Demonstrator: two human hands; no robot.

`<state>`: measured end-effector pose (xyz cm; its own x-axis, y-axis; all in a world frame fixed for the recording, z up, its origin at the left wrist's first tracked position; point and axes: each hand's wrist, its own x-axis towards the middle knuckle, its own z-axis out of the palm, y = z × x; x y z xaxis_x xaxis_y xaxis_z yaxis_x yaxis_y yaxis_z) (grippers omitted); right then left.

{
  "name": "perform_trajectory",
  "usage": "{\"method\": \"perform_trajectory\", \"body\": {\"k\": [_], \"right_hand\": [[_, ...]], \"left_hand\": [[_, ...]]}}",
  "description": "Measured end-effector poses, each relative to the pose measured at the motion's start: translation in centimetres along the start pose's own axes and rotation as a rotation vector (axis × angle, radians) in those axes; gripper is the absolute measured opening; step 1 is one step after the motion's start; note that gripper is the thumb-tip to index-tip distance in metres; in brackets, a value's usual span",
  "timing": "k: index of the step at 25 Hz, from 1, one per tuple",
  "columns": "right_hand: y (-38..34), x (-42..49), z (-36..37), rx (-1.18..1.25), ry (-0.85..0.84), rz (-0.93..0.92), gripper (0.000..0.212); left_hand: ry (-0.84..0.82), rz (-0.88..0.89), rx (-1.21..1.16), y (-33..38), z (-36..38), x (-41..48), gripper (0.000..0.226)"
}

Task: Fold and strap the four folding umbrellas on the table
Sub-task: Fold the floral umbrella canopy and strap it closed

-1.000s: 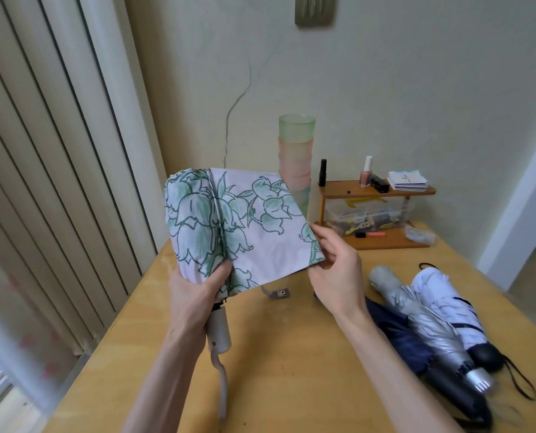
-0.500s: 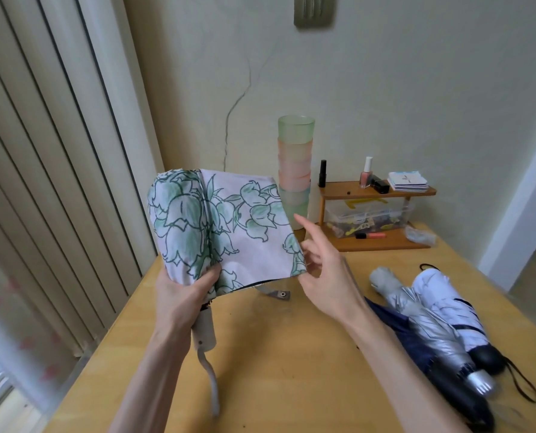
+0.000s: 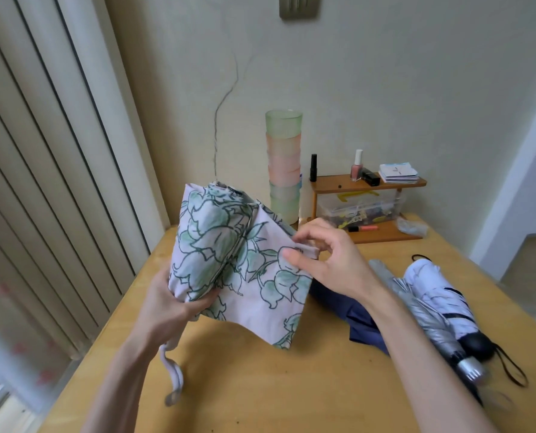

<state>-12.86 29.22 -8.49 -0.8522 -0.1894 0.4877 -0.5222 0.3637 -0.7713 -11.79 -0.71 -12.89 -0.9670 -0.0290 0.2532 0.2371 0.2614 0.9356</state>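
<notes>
We hold the floral umbrella (image 3: 226,254) over the left of the table (image 3: 260,385). Left hand (image 3: 169,304) is wrapped round its handle end, and right hand (image 3: 335,267) pinches what looks like its strap (image 3: 307,252). It is only loosely gathered, so next we wind the strap round snugly and fasten it.

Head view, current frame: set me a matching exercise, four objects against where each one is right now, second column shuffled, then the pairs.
1. floral umbrella
2. navy umbrella
3. stack of cups
4. nail polish bottle

a. on top of the wooden shelf
b. held above the table by the left hand and right hand
c. standing at the table's far edge
d. lying on the table next to the silver umbrella

Pairs: 1-b, 2-d, 3-c, 4-a
</notes>
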Motion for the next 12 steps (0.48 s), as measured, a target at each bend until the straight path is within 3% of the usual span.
{"method": "perform_trajectory", "body": {"k": [4,8,12], "right_hand": [[-0.6,-0.7,-1.8,-0.082,-0.131,0.114,0.019],[-1.1,-0.8,-2.9,0.006,-0.018,0.139,0.012],[-1.7,-0.6,-0.8,0.214,0.053,0.178,0.024]], "left_hand": [[0.023,0.033,0.01,0.3,-0.5,0.0,0.06],[0.054,0.048,-0.039,0.3,-0.4,0.1,0.062],[0.072,0.011,-0.106,0.3,0.2,0.1,0.062]]}}
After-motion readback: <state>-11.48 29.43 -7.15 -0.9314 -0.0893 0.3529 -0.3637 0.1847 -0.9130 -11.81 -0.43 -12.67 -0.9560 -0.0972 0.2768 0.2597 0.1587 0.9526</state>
